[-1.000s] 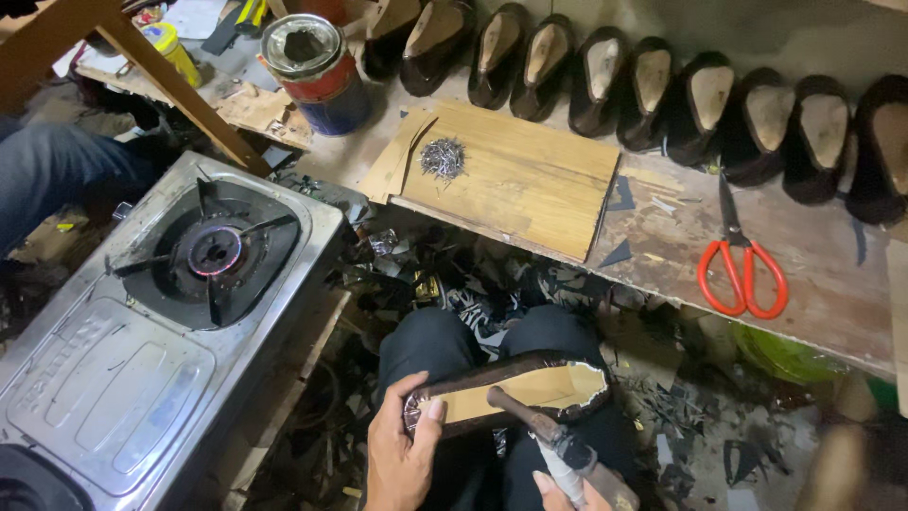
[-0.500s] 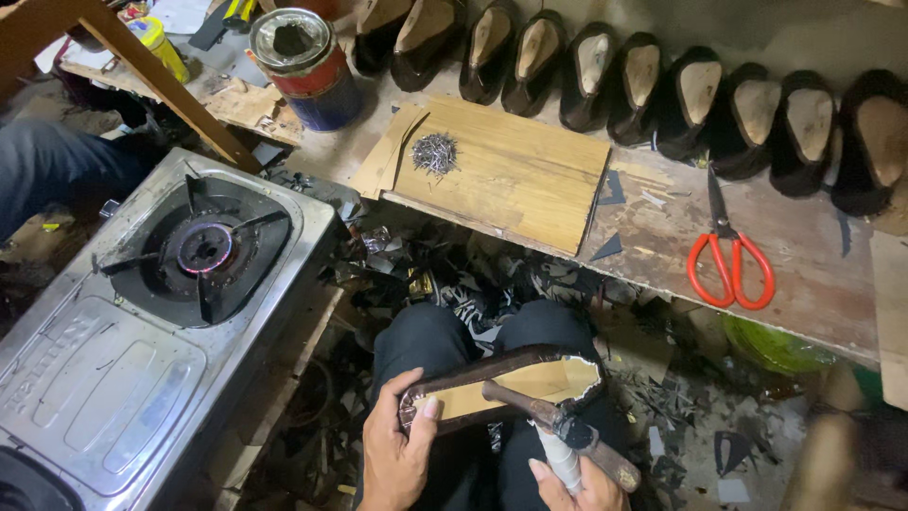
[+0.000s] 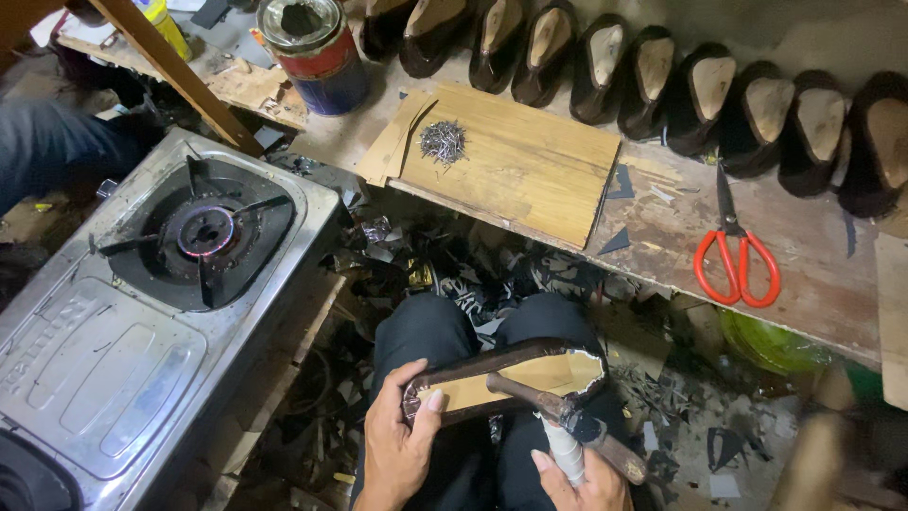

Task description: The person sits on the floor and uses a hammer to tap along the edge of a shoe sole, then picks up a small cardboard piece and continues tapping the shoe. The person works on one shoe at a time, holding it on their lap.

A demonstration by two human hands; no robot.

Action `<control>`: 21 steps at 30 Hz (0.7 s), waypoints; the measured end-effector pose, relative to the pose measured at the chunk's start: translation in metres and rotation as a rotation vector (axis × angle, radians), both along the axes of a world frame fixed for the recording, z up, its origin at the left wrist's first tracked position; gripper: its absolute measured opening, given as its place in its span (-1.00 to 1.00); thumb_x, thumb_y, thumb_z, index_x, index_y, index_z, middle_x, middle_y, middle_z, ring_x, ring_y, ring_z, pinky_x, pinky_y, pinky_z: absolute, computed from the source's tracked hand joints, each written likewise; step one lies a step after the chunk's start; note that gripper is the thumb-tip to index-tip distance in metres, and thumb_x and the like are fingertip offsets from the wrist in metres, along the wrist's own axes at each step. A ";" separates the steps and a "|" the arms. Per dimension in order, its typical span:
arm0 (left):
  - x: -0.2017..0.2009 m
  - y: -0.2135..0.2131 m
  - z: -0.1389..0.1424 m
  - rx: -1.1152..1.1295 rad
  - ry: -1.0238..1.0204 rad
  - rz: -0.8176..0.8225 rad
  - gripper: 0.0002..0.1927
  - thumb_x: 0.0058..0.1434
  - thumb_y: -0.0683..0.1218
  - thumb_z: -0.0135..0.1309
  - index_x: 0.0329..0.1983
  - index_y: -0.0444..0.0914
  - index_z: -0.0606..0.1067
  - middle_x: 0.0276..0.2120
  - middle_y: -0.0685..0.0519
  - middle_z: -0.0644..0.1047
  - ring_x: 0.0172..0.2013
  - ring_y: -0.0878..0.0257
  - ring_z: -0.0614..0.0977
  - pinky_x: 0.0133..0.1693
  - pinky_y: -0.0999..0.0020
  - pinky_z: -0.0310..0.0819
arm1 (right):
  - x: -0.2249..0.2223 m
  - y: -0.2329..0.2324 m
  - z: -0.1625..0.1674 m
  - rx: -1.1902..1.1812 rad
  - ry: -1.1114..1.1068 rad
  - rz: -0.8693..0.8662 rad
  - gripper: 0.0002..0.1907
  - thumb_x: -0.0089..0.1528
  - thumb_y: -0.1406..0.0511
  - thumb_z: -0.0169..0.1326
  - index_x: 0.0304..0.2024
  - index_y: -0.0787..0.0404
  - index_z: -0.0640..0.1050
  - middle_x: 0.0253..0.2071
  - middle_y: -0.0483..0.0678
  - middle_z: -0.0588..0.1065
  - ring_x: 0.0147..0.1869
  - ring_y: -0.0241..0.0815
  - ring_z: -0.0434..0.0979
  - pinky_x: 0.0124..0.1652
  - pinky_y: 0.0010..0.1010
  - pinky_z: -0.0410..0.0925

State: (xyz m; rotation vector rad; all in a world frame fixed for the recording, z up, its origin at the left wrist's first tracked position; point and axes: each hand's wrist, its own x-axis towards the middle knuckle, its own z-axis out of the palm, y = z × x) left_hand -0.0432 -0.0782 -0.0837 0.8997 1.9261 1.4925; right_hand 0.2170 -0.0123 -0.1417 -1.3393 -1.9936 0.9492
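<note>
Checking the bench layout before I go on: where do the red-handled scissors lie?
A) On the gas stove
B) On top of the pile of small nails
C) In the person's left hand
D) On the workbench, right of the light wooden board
D: the red-handled scissors lie flat on the workbench, to the right of the light wooden board, apart from both hands.

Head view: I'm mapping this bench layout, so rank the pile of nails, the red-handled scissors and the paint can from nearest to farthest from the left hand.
From the left hand, which grips the shoe on the lap:
1. Pile of nails, straight ahead on the wooden board.
2. Red-handled scissors, ahead to the right on the bench.
3. Paint can, at the far back edge, slightly left.
</note>
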 end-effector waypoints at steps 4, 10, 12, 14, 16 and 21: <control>-0.001 0.001 0.003 0.012 0.020 -0.010 -0.60 0.18 -0.05 0.17 0.08 -0.27 0.49 -0.35 0.02 0.61 -0.36 0.30 0.61 -0.25 0.41 0.52 | -0.005 -0.002 0.013 0.031 0.055 0.024 -0.45 0.03 0.26 0.32 0.08 0.26 0.58 -0.10 0.11 0.65 -0.04 -0.08 0.71 -0.02 -0.29 0.45; -0.001 0.000 0.006 0.027 0.030 -0.019 -0.59 0.17 -0.06 0.18 0.06 -0.29 0.50 -0.29 -0.02 0.63 -0.30 0.23 0.65 -0.19 0.37 0.54 | -0.010 -0.003 0.029 -0.197 -0.042 -0.100 -0.41 0.01 0.25 0.31 0.12 0.15 0.59 -0.26 0.03 0.70 -0.16 -0.13 0.69 -0.09 -0.31 0.49; -0.001 0.000 0.006 0.037 0.064 -0.024 -0.59 0.17 -0.06 0.17 0.07 -0.29 0.49 -0.26 -0.02 0.63 -0.27 0.22 0.67 -0.15 0.36 0.53 | -0.011 -0.002 0.029 -0.034 -0.053 -0.055 -0.42 -0.01 0.24 0.32 0.09 0.18 0.59 -0.28 0.02 0.68 -0.19 -0.12 0.70 -0.10 -0.30 0.47; -0.001 0.000 0.006 0.042 0.084 -0.026 -0.59 0.17 -0.06 0.17 0.07 -0.29 0.49 -0.25 -0.03 0.63 -0.25 0.21 0.67 -0.13 0.35 0.53 | -0.011 -0.001 0.028 0.059 -0.047 -0.034 -0.43 -0.01 0.23 0.33 0.06 0.20 0.59 -0.28 0.02 0.67 -0.21 -0.11 0.71 -0.11 -0.29 0.47; -0.001 0.000 0.006 0.040 0.091 -0.024 -0.59 0.17 -0.06 0.18 0.07 -0.29 0.50 -0.25 -0.03 0.63 -0.25 0.20 0.67 -0.13 0.34 0.53 | -0.010 0.000 0.026 0.082 -0.026 -0.036 -0.45 -0.02 0.22 0.34 0.02 0.21 0.60 -0.26 0.03 0.67 -0.21 -0.11 0.72 -0.13 -0.29 0.49; 0.000 0.000 0.005 0.021 0.062 -0.026 -0.58 0.16 -0.06 0.18 0.07 -0.28 0.50 -0.26 -0.02 0.63 -0.26 0.22 0.66 -0.14 0.35 0.53 | -0.006 -0.001 0.019 0.269 -0.005 0.026 -0.51 0.00 0.23 0.33 -0.03 0.26 0.60 -0.23 0.08 0.63 -0.18 -0.02 0.67 -0.14 -0.25 0.46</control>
